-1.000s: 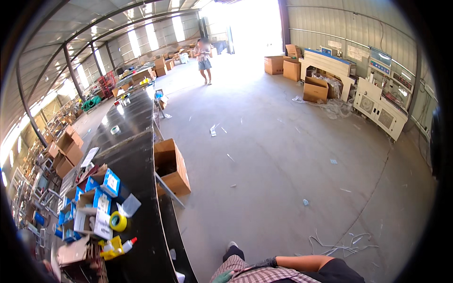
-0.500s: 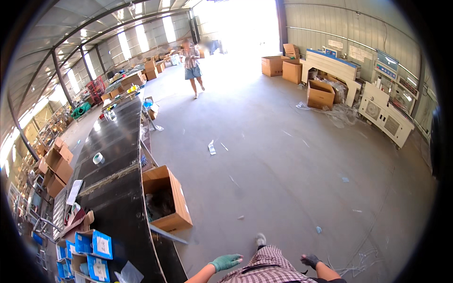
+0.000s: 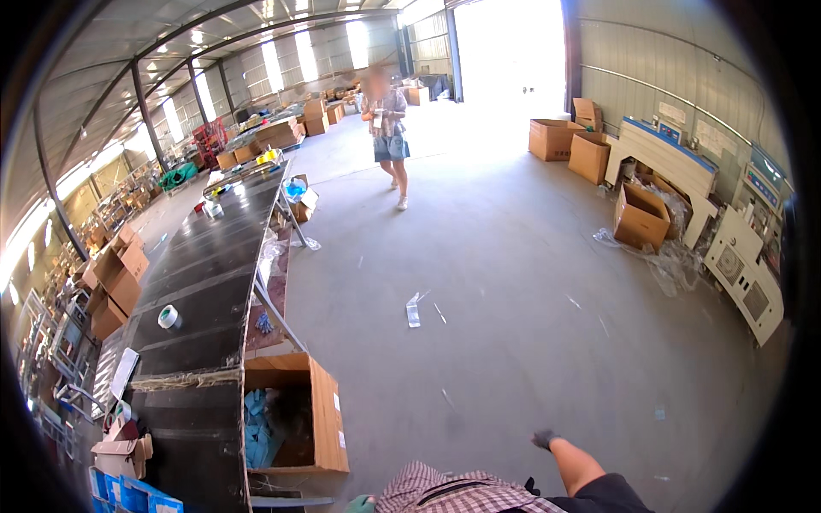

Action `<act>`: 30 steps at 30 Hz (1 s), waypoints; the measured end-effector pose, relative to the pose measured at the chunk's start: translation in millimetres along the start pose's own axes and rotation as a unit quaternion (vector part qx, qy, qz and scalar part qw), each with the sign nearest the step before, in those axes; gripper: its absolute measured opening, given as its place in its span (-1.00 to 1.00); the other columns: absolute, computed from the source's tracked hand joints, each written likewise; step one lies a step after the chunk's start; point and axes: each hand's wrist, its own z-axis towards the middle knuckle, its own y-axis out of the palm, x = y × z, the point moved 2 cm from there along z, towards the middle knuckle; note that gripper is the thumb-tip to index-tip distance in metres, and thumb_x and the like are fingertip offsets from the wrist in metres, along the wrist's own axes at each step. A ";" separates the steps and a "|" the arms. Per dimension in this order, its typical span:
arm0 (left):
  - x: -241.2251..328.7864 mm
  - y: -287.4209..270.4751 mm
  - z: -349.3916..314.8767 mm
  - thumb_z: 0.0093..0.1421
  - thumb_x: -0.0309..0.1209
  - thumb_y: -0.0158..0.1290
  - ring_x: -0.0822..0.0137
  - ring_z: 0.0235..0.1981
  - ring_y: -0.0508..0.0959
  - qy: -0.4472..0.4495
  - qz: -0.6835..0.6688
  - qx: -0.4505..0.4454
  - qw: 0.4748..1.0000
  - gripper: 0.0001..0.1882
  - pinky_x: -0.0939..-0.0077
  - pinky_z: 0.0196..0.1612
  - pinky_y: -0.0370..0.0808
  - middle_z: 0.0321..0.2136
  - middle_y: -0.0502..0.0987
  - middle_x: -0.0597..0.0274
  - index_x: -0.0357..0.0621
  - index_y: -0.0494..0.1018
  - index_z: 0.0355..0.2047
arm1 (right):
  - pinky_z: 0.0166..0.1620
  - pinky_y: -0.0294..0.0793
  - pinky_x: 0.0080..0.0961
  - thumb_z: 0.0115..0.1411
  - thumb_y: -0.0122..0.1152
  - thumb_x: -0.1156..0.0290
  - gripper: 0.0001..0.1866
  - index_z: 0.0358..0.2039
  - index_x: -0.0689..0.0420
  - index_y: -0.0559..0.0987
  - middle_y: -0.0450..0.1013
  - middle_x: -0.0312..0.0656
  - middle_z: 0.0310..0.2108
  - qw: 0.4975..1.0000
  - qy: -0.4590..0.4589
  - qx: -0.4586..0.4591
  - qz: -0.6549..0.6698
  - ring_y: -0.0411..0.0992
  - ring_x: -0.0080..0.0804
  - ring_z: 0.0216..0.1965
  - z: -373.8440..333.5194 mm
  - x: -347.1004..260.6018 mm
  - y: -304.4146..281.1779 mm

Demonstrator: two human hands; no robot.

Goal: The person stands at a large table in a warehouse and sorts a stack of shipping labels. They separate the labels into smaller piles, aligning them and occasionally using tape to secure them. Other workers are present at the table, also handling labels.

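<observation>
My right hand [image 3: 544, 439], in a dark glove, hangs over the bare floor at the lower right of the middle. Its fingers look loosely apart, and I see nothing in them. Only a bit of my left hand [image 3: 361, 504], in a green glove, shows at the bottom edge; its fingers are hidden. Nearest to it is an open cardboard box [image 3: 327, 419] with blue and dark stuff inside, beside the long black table [image 3: 201, 295]. On that table are a roll of tape [image 3: 169, 316], a white sheet [image 3: 125, 373] and blue boxes [image 3: 128, 496].
Ahead, a person [image 3: 389, 128] in a checked shirt and denim shorts holds something pale. Plastic scraps [image 3: 414, 311] lie on the grey floor [image 3: 505, 342]. At right stand cardboard boxes [image 3: 641, 215] and a cream-coloured machine [image 3: 742, 272]. A table leg [image 3: 280, 309] slants out beside the table.
I have moved forward, and the view has turned left. The person ahead is closer. My left hand has dropped mostly out of view; my right hand reaches further forward.
</observation>
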 end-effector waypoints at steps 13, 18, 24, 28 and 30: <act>51.1 -119.3 357.5 0.24 0.05 -0.11 0.01 -0.13 0.55 -0.047 0.012 0.035 0.998 -0.50 0.21 -0.05 0.44 -0.20 0.57 -0.02 -0.06 0.46 -0.04 | 0.10 0.36 -0.26 0.30 -0.09 -0.08 -0.48 0.02 0.05 0.49 0.49 -0.09 -0.03 0.958 -0.260 -0.007 0.120 0.43 -0.12 0.02 278.1 -223.4 -255.8; 241.0 -216.5 487.3 0.24 -0.05 -0.07 0.01 -0.15 0.56 0.081 0.103 0.009 0.991 -0.59 0.22 -0.09 0.46 -0.21 0.58 -0.02 -0.03 0.48 -0.07 | 0.04 0.43 -0.18 0.25 -0.08 0.05 -0.58 -0.05 0.00 0.56 0.48 -0.03 -0.03 0.997 0.024 -0.054 0.039 0.45 0.00 -0.01 289.3 -110.9 -237.9; 398.7 -279.4 595.4 0.24 -0.13 -0.05 0.08 -0.15 0.58 0.178 0.161 -0.044 0.970 -0.62 0.27 -0.08 0.47 -0.19 0.59 0.05 -0.04 0.49 -0.05 | -0.24 0.50 -0.16 0.10 0.18 0.09 -0.72 -0.24 -0.06 0.60 0.58 -0.15 -0.26 0.976 0.003 -0.172 -0.132 0.55 -0.20 -0.21 286.3 -7.3 -206.9; 418.9 -296.9 658.6 0.25 -0.14 -0.05 0.09 -0.15 0.58 0.186 0.080 -0.033 0.979 -0.62 0.30 -0.07 0.47 -0.18 0.59 0.06 -0.04 0.49 -0.03 | -0.23 0.49 -0.17 0.20 0.03 0.09 -0.68 -0.17 -0.03 0.59 0.58 -0.17 -0.26 0.953 -0.089 -0.261 -0.128 0.54 -0.26 -0.23 336.1 -41.8 -248.2; 417.7 -311.2 674.8 0.25 -0.13 -0.04 0.08 -0.15 0.58 0.170 0.057 -0.020 0.984 -0.62 0.29 -0.06 0.47 -0.18 0.59 0.07 -0.04 0.49 -0.02 | -0.21 0.50 -0.18 0.23 -0.02 0.11 -0.67 -0.17 -0.02 0.59 0.57 -0.15 -0.24 0.955 -0.092 -0.250 -0.131 0.53 -0.24 -0.20 401.8 -64.2 -300.4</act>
